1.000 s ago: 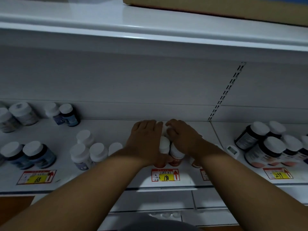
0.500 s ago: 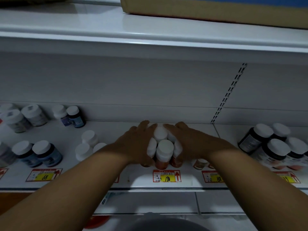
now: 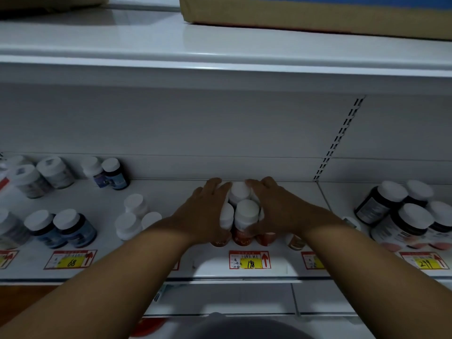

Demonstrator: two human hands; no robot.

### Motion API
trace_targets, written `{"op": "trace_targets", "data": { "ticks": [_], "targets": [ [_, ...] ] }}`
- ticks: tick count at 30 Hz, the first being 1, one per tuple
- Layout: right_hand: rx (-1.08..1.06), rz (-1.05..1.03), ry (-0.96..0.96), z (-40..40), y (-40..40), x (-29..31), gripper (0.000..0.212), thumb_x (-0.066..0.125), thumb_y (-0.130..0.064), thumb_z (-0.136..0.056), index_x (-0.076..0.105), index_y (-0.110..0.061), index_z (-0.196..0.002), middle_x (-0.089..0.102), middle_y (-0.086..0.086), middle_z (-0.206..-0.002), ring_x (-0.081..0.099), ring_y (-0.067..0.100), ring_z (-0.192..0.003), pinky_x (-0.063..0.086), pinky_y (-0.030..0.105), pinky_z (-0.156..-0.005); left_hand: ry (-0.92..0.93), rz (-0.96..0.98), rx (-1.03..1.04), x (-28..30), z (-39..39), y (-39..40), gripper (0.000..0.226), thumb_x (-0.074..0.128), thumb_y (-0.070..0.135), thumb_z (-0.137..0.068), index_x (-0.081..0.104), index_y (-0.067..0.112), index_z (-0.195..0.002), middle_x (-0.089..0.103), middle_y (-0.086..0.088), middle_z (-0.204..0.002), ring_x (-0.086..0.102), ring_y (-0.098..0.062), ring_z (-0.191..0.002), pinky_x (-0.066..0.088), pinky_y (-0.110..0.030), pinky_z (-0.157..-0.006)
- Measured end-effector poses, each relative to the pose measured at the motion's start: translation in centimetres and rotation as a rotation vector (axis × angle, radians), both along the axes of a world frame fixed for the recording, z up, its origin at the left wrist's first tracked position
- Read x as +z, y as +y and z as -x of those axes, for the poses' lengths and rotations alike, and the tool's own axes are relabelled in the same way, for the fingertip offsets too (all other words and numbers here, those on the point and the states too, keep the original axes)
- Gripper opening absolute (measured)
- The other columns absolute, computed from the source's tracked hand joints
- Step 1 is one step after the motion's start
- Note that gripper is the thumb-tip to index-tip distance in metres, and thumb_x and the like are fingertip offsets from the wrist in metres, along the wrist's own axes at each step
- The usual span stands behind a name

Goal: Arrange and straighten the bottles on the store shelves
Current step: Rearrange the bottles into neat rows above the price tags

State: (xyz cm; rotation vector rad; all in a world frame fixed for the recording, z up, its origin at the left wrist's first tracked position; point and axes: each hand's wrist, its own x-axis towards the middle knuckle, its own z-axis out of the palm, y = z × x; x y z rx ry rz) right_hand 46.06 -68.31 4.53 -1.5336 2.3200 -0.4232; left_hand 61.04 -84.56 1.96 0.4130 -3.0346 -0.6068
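Note:
A tight cluster of white-capped bottles with red-orange labels [image 3: 246,214] stands upright at the middle of the white shelf [image 3: 171,189], above the 198 price tag [image 3: 250,260]. My left hand [image 3: 205,211] presses flat against the cluster's left side. My right hand [image 3: 278,209] presses against its right side. Both palms cup the bottles, fingers reaching to the rearmost cap. The outer bottles are partly hidden under my hands.
Small white bottles [image 3: 133,216] and blue-labelled ones [image 3: 61,227] stand to the left, more bottles at the back left [image 3: 107,173]. Dark large bottles [image 3: 411,214] crowd the right bay. A small bottle [image 3: 294,242] sits under my right wrist. A cardboard box [image 3: 318,13] lies on the upper shelf.
My hands slid apart from on top of the bottles to their two sides, uncovering several caps in the middle. The cluster now sits squeezed between my palms.

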Motion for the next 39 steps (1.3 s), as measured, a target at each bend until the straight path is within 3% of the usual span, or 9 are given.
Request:
{"op": "trace_targets", "data": {
  "ticks": [4,7,11,15,18,24,28,33,39],
  "targets": [
    [-0.016,0.018,-0.024,-0.2,0.0,-0.3,0.117,0.082,-0.062,-0.055,0.018,-0.029,-0.147,0.034,0.004,-0.132,0.045,0.023,-0.118,0.042,0.035,-0.100,0.012,-0.039,0.025,0.1,0.1,0.1,0.119,0.073,0.069,-0.060,0.008,0.031,-0.152,0.005,-0.001,-0.160,0.019,-0.031,-0.143,0.027,-0.044,-0.114],
    [-0.116,0.109,-0.126,-0.8,-0.2,-0.5,0.096,0.070,-0.070,-0.066,0.028,-0.032,-0.143,0.036,-0.006,-0.128,0.041,0.013,-0.118,0.040,0.030,-0.096,0.049,-0.132,0.082,0.4,0.1,0.7,0.106,0.052,0.084,-0.065,0.013,0.033,-0.151,0.005,0.001,-0.161,0.015,-0.026,-0.146,0.026,-0.044,-0.115],
    [-0.425,0.363,-0.375,-1.6,-0.5,-1.4,0.063,0.036,-0.069,-0.088,0.047,-0.025,-0.132,0.047,-0.003,-0.127,0.044,0.010,-0.116,0.034,0.027,-0.100,0.191,-0.365,0.290,0.9,1.1,1.6,0.071,0.050,0.060,-0.090,0.026,0.029,-0.150,0.008,0.005,-0.160,0.017,-0.020,-0.146,0.023,-0.039,-0.117],
    [-0.472,0.369,-0.364,-1.5,-0.7,-2.2,0.031,0.037,-0.035,-0.102,0.054,-0.017,-0.120,0.057,0.005,-0.120,0.049,0.021,-0.117,0.029,0.022,-0.091,0.184,-0.354,0.397,0.8,2.2,2.2,0.056,0.045,0.044,-0.098,0.031,0.023,-0.148,0.018,-0.005,-0.157,0.032,-0.030,-0.139,0.028,-0.036,-0.112],
    [-0.498,0.299,-0.300,-1.0,-1.1,-2.2,0.034,0.039,-0.027,-0.102,0.048,-0.015,-0.132,0.052,0.010,-0.130,0.048,0.024,-0.121,0.029,0.022,-0.088,0.134,-0.350,0.384,0.4,2.3,2.6,0.051,0.045,0.039,-0.099,0.034,0.021,-0.145,0.027,-0.006,-0.150,0.045,-0.032,-0.127,0.036,-0.034,-0.102],
    [-0.534,0.287,-0.263,-0.8,-1.2,-2.3,0.033,0.040,-0.023,-0.100,0.047,-0.012,-0.131,0.052,0.015,-0.127,0.049,0.020,-0.104,0.031,0.022,-0.081,0.085,-0.295,0.360,0.5,2.1,2.6,0.051,0.039,0.038,-0.101,0.029,0.022,-0.148,0.027,-0.009,-0.151,0.043,-0.035,-0.128,0.035,-0.039,-0.106],
    [-0.505,0.232,-0.248,-0.7,-1.3,-1.9,0.034,0.039,-0.026,-0.101,0.047,-0.013,-0.131,0.052,0.015,-0.130,0.050,0.025,-0.114,0.032,0.024,-0.084,0.069,-0.307,0.344,1.1,1.9,2.5,0.057,0.040,0.045,-0.100,0.028,0.020,-0.150,0.027,-0.011,-0.152,0.039,-0.033,-0.133,0.032,-0.040,-0.111],
    [-0.452,0.215,-0.083,-1.2,-1.9,0.4,0.040,0.038,-0.029,-0.102,0.042,-0.016,-0.139,0.046,0.013,-0.136,0.046,0.028,-0.125,0.034,0.028,-0.098,0.177,-0.200,0.339,2.3,0.5,1.7,0.051,0.045,0.036,-0.099,0.036,0.018,-0.146,0.038,-0.011,-0.146,0.040,-0.031,-0.130,0.034,-0.037,-0.108],
    [-0.400,0.400,0.031,-5.2,-6.2,3.6,0.027,0.043,-0.021,-0.100,0.057,-0.013,-0.122,0.055,0.011,-0.119,0.053,0.023,-0.108,0.030,0.019,-0.081,0.274,-0.119,0.300,4.4,-3.7,-2.0,0.046,0.044,0.033,-0.100,0.039,0.018,-0.144,0.041,-0.007,-0.145,0.038,-0.026,-0.132,0.032,-0.034,-0.109]
  ]
}}
